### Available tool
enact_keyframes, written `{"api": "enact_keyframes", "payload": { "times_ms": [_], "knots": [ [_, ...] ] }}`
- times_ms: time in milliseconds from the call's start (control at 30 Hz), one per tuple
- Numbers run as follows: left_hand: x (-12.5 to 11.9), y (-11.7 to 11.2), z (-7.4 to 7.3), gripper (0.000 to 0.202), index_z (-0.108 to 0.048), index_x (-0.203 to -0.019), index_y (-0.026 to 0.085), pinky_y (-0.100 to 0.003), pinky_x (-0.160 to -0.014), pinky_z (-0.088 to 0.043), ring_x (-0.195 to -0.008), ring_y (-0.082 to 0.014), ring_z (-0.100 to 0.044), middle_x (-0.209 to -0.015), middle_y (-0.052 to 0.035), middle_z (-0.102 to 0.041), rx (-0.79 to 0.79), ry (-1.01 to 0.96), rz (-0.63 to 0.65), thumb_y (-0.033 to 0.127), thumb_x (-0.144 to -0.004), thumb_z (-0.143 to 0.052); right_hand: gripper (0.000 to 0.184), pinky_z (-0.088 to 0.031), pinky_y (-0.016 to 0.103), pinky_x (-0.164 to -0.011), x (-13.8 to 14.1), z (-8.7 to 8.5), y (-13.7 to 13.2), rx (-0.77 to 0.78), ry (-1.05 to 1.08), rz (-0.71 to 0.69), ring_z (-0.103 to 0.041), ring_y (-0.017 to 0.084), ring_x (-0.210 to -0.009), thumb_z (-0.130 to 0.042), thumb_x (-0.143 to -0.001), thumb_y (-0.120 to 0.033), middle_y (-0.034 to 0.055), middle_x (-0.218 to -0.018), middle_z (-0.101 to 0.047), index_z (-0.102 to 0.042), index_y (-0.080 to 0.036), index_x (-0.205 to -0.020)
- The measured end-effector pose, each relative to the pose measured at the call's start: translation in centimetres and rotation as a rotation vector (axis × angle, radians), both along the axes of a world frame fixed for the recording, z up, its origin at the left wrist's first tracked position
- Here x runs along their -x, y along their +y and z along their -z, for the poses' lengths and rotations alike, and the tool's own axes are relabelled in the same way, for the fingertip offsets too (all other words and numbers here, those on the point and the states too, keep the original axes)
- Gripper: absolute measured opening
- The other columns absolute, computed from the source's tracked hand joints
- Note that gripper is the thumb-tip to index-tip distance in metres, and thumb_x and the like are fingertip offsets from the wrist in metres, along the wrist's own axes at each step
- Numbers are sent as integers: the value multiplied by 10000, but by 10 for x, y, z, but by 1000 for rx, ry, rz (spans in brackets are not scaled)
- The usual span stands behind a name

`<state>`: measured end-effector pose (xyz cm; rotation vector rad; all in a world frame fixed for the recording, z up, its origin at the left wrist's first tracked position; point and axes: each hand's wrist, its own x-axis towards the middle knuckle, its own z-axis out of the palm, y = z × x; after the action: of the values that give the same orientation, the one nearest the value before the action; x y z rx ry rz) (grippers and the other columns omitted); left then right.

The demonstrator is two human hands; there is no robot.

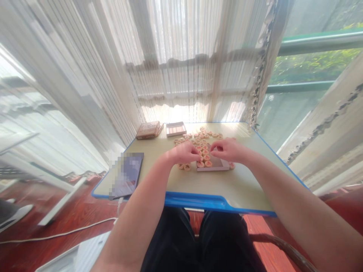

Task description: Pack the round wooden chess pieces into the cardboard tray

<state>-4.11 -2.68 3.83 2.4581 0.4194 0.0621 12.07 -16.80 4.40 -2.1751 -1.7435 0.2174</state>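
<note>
A shallow open box lies on the table in front of me, with round wooden xiangqi pieces in rows along its left side, red characters facing up. My left hand is over the box's left edge, fingers closed, fingertips on a xiangqi piece in the leftmost row. Above the box's right part, my right hand has its thumb and fingers curled together in a pinch. What sits between those fingertips is too small to make out. More loose pieces lie left of the box, partly covered by my left hand.
Several loose pieces spread behind the box, and one lies at its right. A second shallow box and a brown box stand at the back left. A tablet with a cable lies at the table's left edge.
</note>
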Motion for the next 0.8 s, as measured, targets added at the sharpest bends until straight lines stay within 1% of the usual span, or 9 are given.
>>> {"api": "enact_keyframes", "payload": {
  "times_ms": [100, 200, 267, 333, 400, 500, 633, 700, 800],
  "knots": [
    [0, 0, -1, 243, -559, -471, 158, -232, -420, -236, -435, -79, -312, -429, 43, -326, -8, -25, 7, 322, -651, -553, 246, -315, 231, -540, -6, 5, 2, -48, -14, 21, -495, 116, -589, -506, -735, -343, -15, -620, -582, -690, -211, -829],
    [-1, 2, 0, 229, -622, -541, 155, -236, -444, -258, -460, -86, -342, -453, 39, -382, -33, -65, -1, 325, -669, -537, 267, -311, 238, -536, -13, 10, 4, -100, -40, 85, -496, 124, -596, -489, -758, -376, -5, -638, -592, -684, -206, -823],
    [-4, 6, 3, 244, -670, -620, 154, -238, -469, -281, -484, -95, -383, -482, 33, -440, -56, -123, -60, 321, -692, -508, 282, -312, 244, -537, -18, 14, 7, -116, -63, 140, -502, 134, -608, -479, -770, -385, 5, -662, -606, -683, -206, -843],
    [-7, 11, 7, 271, -691, -674, 155, -240, -489, -298, -507, -106, -421, -509, 25, -486, -92, -192, -168, 314, -714, -475, 287, -321, 252, -547, -24, 19, 10, -124, -92, 174, -515, 148, -638, -459, -784, -361, 17, -691, -619, -684, -204, -870],
    [-9, 18, 13, 279, -698, -708, 160, -241, -514, -319, -541, -119, -462, -557, 13, -541, -135, -260, -268, 302, -731, -458, 290, -334, 255, -566, -29, 23, 12, -134, -127, 180, -529, 159, -685, -445, -790, -330, 34, -753, -633, -683, -197, -888],
    [-11, 28, 20, 264, -707, -753, 172, -250, -548, -348, -595, -148, -521, -619, -12, -612, -210, -281, -360, 255, -730, -457, 300, -347, 255, -578, -35, 28, 15, -115, -161, 185, -535, 165, -712, -451, -788, -337, 43, -792, -631, -682, -194, -914],
    [-11, 38, 26, 260, -710, -790, 189, -261, -630, -388, -722, -188, -575, -760, -57, -681, -307, -325, -476, 211, -744, -455, 307, -364, 259, -600, -36, 29, 15, -54, -183, 158, -548, 171, -733, -465, -787, -359, 42, -791, -639, -701, -206, -908],
    [-11, 40, 29, 262, -708, -821, 188, -264, -643, -393, -739, -198, -577, -784, -71, -686, -330, -313, -519, 213, -753, -455, 311, -377, 263, -618, -34, 28, 15, -32, -186, 154, -561, 175, -746, -468, -787, -344, 42, -805, -653, -702, -212, -942],
    [-12, 42, 32, 252, -699, -804, 184, -266, -633, -384, -721, -198, -566, -774, -78, -677, -347, -288, -548, 228, -763, -455, 326, -403, 274, -659, -32, 27, 15, -14, -185, 155, -583, 187, -794, -459, -786, -298, 51, -868, -677, -688, -206, -999]
  ]
}}
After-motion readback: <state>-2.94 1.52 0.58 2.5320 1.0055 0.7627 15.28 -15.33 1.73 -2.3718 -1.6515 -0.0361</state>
